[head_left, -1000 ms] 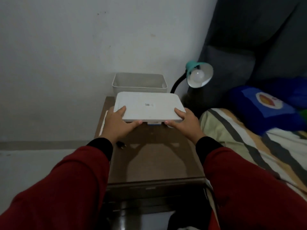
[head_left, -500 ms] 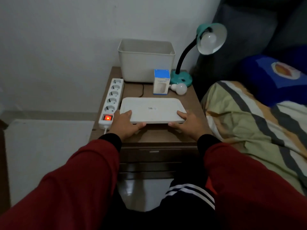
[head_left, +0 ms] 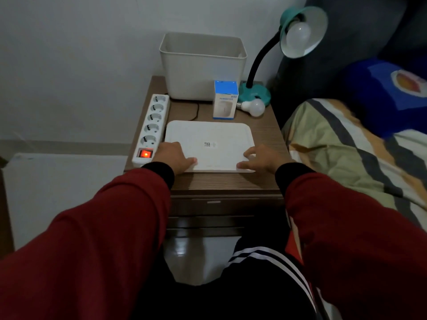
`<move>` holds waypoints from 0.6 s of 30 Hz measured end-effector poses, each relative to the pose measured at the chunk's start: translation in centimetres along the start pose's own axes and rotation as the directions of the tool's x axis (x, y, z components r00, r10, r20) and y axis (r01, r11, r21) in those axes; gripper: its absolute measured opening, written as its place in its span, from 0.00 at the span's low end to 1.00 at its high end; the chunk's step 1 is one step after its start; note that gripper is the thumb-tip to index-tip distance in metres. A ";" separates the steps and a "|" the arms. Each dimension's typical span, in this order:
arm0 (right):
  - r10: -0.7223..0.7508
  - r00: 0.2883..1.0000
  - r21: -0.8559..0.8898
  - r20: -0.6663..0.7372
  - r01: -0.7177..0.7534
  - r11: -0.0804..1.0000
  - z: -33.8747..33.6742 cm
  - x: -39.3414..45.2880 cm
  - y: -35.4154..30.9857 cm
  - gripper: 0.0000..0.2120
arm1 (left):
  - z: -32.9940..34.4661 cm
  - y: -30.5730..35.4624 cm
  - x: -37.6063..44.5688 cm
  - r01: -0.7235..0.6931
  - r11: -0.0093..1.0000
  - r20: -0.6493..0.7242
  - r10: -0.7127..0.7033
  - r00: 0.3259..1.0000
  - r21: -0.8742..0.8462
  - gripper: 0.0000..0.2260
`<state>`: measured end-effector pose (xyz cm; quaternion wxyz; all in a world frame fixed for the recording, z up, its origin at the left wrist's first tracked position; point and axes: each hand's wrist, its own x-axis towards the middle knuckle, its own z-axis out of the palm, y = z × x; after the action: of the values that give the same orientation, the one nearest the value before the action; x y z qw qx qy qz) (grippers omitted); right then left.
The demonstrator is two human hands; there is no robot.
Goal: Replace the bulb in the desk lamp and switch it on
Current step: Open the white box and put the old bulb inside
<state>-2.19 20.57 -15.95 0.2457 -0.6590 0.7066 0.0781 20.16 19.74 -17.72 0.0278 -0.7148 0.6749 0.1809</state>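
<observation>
A teal desk lamp (head_left: pixel 256 93) stands at the nightstand's back right, and its black neck bends up to a shade with a white bulb (head_left: pixel 298 33) in it, unlit. A loose white bulb (head_left: pixel 255 106) lies beside the lamp base, next to a blue and white box (head_left: pixel 225 100). A flat white lid (head_left: pixel 208 139) lies on the nightstand. My left hand (head_left: pixel 173 155) holds its near left corner, thumb on top. My right hand (head_left: pixel 261 158) rests on the near right corner with its fingers spread.
A white power strip (head_left: pixel 152 128) lies along the left edge of the wooden nightstand (head_left: pixel 231 183), its red switch (head_left: pixel 145 154) lit. An open white bin (head_left: pixel 203 65) stands at the back against the wall. A bed with a striped blanket (head_left: pixel 346 146) and a blue pillow (head_left: pixel 381 95) borders the right side.
Both hands have lowered the white lid from in front of the bin down flat onto the nightstand. The view has tilted down, and the right hand's grip has loosened.
</observation>
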 end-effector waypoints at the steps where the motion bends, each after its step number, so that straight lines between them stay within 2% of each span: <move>1: 0.009 1.000 -0.027 0.017 -0.008 1.000 -0.4 0.2 -0.2 0.27 | -0.3 0.3 0.2 -0.006 0.999 -0.003 0.006 1.000 0.036 0.29; 4: 0.018 0.999 -0.143 0.049 -0.011 0.990 -1.3 1.1 -1.1 0.25 | -1.1 1.0 0.9 -0.023 0.996 -0.014 0.024 1.000 0.084 0.25; 11: -0.029 0.998 -0.268 0.048 0.041 0.962 -4.0 5.5 -1.4 0.25 | -4.6 2.5 3.0 -0.058 0.989 -0.018 0.061 0.998 0.133 0.17; 15: -0.033 0.999 -0.182 -0.005 0.031 0.983 -7.2 5.1 -2.5 0.23 | -6.5 3.0 4.9 -0.047 0.989 -0.028 0.051 0.998 0.143 0.15; 18: -0.066 0.991 -0.056 -0.115 0.060 0.997 -9.2 6.1 -2.5 0.20 | -7.5 3.3 6.9 -0.043 0.987 -0.039 0.049 0.998 0.154 0.16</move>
<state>-2.11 10.81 -10.23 0.1889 -0.6908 0.6962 0.0498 18.79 10.74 -12.06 0.0642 -0.6985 0.7036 0.1137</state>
